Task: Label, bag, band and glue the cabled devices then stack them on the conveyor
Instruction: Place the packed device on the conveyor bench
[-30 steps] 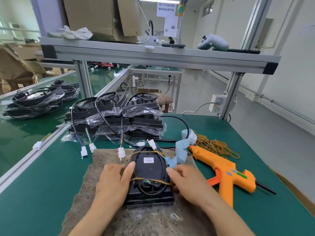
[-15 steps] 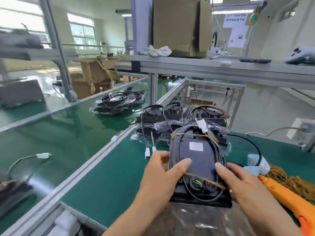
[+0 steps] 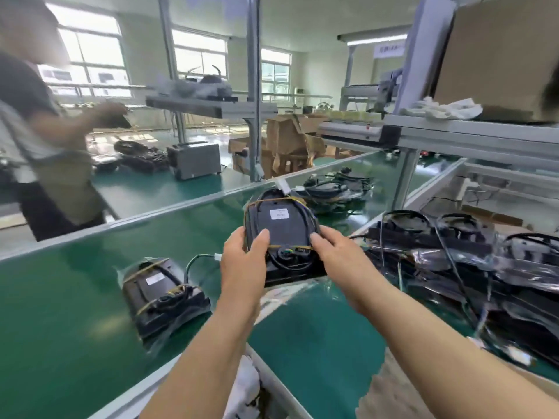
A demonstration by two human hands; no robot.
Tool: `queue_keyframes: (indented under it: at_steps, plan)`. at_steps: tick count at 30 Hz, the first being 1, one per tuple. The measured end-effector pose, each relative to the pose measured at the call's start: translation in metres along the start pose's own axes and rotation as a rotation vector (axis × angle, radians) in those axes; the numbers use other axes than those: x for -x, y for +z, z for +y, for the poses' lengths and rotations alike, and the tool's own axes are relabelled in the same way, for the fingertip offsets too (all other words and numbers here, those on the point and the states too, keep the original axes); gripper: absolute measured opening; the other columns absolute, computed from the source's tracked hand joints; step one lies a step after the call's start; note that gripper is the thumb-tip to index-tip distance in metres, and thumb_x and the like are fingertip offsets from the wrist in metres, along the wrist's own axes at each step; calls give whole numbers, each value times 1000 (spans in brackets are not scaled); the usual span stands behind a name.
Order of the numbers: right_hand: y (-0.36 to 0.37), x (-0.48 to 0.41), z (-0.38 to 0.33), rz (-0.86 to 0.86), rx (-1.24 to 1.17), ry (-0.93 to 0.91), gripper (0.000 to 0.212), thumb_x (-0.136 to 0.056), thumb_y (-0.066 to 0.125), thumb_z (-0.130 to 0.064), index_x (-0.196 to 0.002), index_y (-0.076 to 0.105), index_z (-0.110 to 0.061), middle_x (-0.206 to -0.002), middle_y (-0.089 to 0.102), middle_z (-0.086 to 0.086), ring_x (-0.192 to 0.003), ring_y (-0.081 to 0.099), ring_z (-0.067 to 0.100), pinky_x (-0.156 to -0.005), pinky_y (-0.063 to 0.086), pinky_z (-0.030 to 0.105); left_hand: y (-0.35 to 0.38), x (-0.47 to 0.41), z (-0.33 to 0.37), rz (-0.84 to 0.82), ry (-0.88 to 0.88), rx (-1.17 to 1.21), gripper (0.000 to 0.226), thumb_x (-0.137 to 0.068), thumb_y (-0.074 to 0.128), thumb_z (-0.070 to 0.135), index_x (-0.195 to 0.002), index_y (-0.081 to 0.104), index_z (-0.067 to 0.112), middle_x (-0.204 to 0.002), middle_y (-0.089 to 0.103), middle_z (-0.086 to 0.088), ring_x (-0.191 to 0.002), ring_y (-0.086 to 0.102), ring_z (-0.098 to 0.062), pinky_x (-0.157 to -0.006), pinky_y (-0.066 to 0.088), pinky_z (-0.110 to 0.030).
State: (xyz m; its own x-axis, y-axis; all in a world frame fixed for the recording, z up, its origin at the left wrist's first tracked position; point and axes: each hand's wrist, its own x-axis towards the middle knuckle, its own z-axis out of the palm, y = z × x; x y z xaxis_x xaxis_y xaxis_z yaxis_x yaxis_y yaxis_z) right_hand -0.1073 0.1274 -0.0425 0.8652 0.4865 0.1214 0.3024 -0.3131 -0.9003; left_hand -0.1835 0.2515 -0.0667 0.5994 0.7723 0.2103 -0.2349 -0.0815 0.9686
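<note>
A black cabled device point(image 3: 284, 228) in a clear bag, banded with yellow rubber bands and bearing a white label, is held in the air over the green conveyor belt point(image 3: 75, 291). My left hand point(image 3: 245, 261) grips its left side, thumb on top. My right hand point(image 3: 335, 252) grips its right side. A second bagged, banded device point(image 3: 163, 294) lies on the belt to the lower left. Further along the belt rests a pile of bagged devices point(image 3: 335, 192).
A stack of bagged devices point(image 3: 472, 267) sits on the worktable at right. A person point(image 3: 39, 140) stands at the far left across the belt. Aluminium rails point(image 3: 169, 213) edge the belt. A grey box point(image 3: 195, 160) and cardboard cartons point(image 3: 290, 143) stand beyond.
Both hands lifted the device off the work mat and carried it left over the conveyor. The view swung left, so the glue gun and mat left the frame.
</note>
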Motion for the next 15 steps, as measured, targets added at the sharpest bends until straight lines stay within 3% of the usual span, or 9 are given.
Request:
queue_keyframes:
  at_steps: [3,7,9,12,14,15]
  plan:
    - [38,-25,-5,-123,-73,4,31,-97,52,-29,-126,62,-25,-115,69,-5,-110,63,19,-97,48,36,-19,-22,-11,70,5,-49,19,-92,60,25,-109,66,30,-109,71,4,-100,66,-16,-93,53,-42]
    - [75,-53,-4,-292,-86,67,35,-86,52,-12,-119,61,-23,-115,69,6,-108,64,28,-97,49,41,-37,-55,-36,167,-45,-103,27,-93,56,19,-119,60,24,-111,68,-1,-101,65,-20,-95,52,-47]
    - [90,-66,1,-329,-44,75,35,-88,50,-6,-120,58,-19,-115,68,8,-104,62,27,-86,49,34,-43,-71,-48,200,-81,-150,33,-94,52,15,-125,57,21,-119,66,-4,-106,62,-24,-98,51,-49]
    - [111,-77,7,-327,20,70,27,-93,51,-8,-118,55,-16,-105,64,3,-84,57,14,-65,43,20,-49,-89,-65,227,-134,-216,53,-94,47,13,-147,41,13,-146,48,-8,-132,47,-26,-110,39,-49]
    - [123,-82,9,-296,91,64,15,-96,50,-12,-109,53,-17,-94,59,0,-73,51,10,-59,40,20,-52,-95,-74,260,-143,-267,55,-95,44,11,-150,36,10,-153,39,-8,-139,38,-26,-115,32,-46]
    - [128,-84,10,-288,118,64,14,-97,49,-13,-110,53,-16,-96,58,1,-77,53,13,-63,42,24,-53,-96,-78,282,-132,-310,54,-96,44,10,-150,36,9,-154,37,-8,-140,36,-26,-116,31,-44]
